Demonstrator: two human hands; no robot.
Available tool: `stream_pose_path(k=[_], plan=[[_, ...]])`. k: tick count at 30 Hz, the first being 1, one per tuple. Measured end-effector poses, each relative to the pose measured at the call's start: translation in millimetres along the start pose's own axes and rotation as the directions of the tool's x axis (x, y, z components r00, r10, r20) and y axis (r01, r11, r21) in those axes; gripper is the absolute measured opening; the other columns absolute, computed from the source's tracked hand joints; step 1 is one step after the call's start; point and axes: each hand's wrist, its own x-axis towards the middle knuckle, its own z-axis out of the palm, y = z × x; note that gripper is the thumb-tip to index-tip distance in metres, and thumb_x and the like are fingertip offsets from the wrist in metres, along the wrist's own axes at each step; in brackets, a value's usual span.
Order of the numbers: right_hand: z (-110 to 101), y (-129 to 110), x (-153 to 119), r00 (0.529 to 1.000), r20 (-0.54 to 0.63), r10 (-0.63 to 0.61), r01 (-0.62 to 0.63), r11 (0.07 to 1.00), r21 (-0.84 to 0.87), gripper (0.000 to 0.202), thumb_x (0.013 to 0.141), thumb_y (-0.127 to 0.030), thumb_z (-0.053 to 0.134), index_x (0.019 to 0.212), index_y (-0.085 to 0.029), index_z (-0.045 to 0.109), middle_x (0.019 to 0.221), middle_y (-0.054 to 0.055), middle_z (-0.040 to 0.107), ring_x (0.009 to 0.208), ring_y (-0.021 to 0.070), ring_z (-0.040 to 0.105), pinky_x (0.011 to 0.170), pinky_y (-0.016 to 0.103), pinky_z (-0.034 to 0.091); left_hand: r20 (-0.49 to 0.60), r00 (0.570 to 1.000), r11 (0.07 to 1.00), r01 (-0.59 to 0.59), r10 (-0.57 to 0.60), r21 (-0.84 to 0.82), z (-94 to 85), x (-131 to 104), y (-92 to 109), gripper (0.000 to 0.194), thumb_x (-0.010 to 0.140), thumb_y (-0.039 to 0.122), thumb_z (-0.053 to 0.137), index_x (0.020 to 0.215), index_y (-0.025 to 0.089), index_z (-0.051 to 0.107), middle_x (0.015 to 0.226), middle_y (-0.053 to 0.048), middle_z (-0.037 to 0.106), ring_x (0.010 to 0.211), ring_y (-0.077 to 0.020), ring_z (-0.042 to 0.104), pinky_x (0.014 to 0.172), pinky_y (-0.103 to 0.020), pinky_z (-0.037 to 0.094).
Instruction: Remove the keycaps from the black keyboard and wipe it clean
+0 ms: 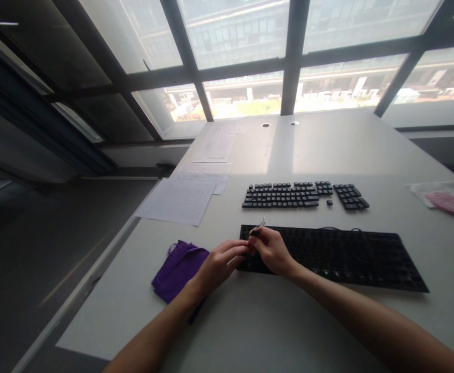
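A black keyboard base (351, 256) lies on the table under my hands, its keycaps off. At its left end, my right hand (271, 251) is closed around a small dark tool with a shiny, wire-like end (264, 223), which points up and away. My left hand (227, 259) is beside it, fingers drawn together and touching near my right fingertips over the keyboard's left edge. Whatever lies between the left fingers is too small to make out. Behind the base, black keycaps (281, 195) are laid out in keyboard order, with a single keycap (329, 202) set apart.
A folded purple cloth (178, 269) lies left of my left forearm, with a dark thin object (198, 311) partly under the arm. Paper sheets (178, 199) run along the table's left edge. At the right lies a pink handled object (447, 202) on clear plastic. Windows stand behind the table.
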Motion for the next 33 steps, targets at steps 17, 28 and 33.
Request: stream_pose_path(k=[17, 28, 33], plan=[[0.5, 2.7, 1.7, 0.994, -0.099, 0.054, -0.058, 0.998, -0.032, 0.017, 0.091, -0.031, 0.06, 0.08, -0.019, 0.059, 0.065, 0.002, 0.066, 0.056, 0.0166, 0.063, 0.054, 0.026, 0.05, -0.192, 0.843, 0.864, 0.5, -0.502, -0.063, -9.6, 69.4, -57.8, 0.02, 0.081, 0.024, 0.071, 0.099, 0.018, 0.078, 0.1, -0.007, 0.077, 0.088, -0.0209, 0.072, 0.084, -0.034, 0.058], [0.6, 7.6, 1.8, 0.996, -0.072, 0.05, -0.051, 0.999, -0.013, 0.016, 0.091, -0.032, 0.06, 0.082, -0.018, 0.059, 0.068, 0.001, 0.065, 0.057, 0.0159, 0.062, 0.054, 0.026, 0.049, -0.189, 0.878, 0.882, 0.462, -0.439, 0.094, 8.2, 84.0, -58.0, 0.014, 0.08, 0.026, 0.072, 0.092, 0.019, 0.072, 0.079, -0.002, 0.073, 0.07, -0.017, 0.067, 0.07, -0.028, 0.052], [0.4, 7.6, 2.2, 0.997, -0.068, 0.046, -0.047, 0.999, -0.016, 0.017, 0.091, -0.032, 0.061, 0.082, -0.018, 0.059, 0.069, 0.001, 0.065, 0.058, 0.0158, 0.063, 0.054, 0.025, 0.05, -0.213, 0.89, 0.895, 0.432, -0.404, 0.11, 14.3, 91.5, -61.9, 0.011, 0.082, 0.025, 0.069, 0.09, 0.017, 0.07, 0.081, -0.003, 0.072, 0.071, -0.0168, 0.065, 0.073, -0.028, 0.052]])
